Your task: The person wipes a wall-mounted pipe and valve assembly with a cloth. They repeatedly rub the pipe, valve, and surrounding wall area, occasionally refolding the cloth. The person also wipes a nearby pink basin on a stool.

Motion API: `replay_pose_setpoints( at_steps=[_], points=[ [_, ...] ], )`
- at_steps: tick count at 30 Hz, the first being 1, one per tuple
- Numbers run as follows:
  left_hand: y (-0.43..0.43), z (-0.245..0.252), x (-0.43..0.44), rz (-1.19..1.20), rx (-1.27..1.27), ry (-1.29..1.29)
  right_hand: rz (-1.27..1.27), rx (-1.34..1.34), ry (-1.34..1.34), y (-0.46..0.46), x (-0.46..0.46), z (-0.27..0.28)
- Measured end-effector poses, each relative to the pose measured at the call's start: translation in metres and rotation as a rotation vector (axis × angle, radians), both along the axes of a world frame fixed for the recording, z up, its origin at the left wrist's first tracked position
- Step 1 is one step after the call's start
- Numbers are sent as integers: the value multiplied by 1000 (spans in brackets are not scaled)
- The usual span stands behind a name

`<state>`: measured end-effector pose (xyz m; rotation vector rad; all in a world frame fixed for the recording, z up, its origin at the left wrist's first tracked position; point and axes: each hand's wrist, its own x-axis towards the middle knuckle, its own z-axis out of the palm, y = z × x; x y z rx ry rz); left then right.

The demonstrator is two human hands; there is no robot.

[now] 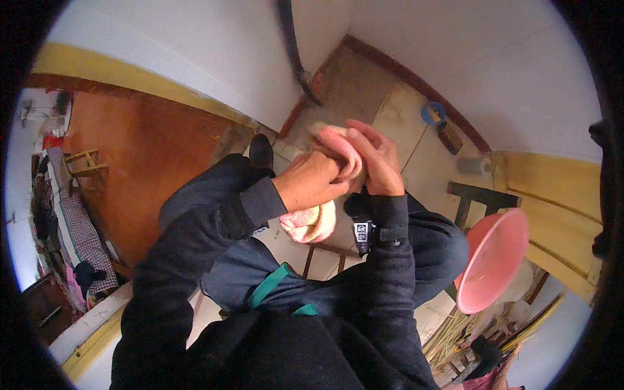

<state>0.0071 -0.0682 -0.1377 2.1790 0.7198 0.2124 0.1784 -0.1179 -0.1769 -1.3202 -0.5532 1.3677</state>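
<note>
A pink and cream cloth (343, 152), seemingly a towel, is bunched between my two hands in front of my knees. My left hand (309, 179) has its fingers curled tightly around the folds. On the other side, my right hand (378, 155) grips the cloth with bent fingers, its thumb lying along the edge. Below my left wrist hangs a looped pink and cream length (312, 224); my forearm hides whether it joins the bunched part. The upper end of the cloth is slightly blurred.
To my right, a pink plastic basin (495, 263) stands tilted beside a dark wooden stool (482, 195). Along the wall are a blue ring-shaped object (433, 113), a brown block (449, 138) and a greyish roll (473, 166). A dark hose-like strip (292, 48) hangs ahead.
</note>
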Motion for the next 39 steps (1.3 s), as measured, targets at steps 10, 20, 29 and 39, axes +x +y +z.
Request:
replay_pose_setpoints(
  at_steps=[10,20,29,39],
  points=[
    [12,-21,-24,-69,149,288,-138,-113,313,46,-41,-136],
    [23,21,-6,113,-492,250,-540,-144,767,113,-86,-284],
    [37,10,0,189,-707,335,-561,-285,646,145,-107,-320],
    [41,9,21,90,-715,350,-566,-281,803,163,-149,-351]
  ],
)
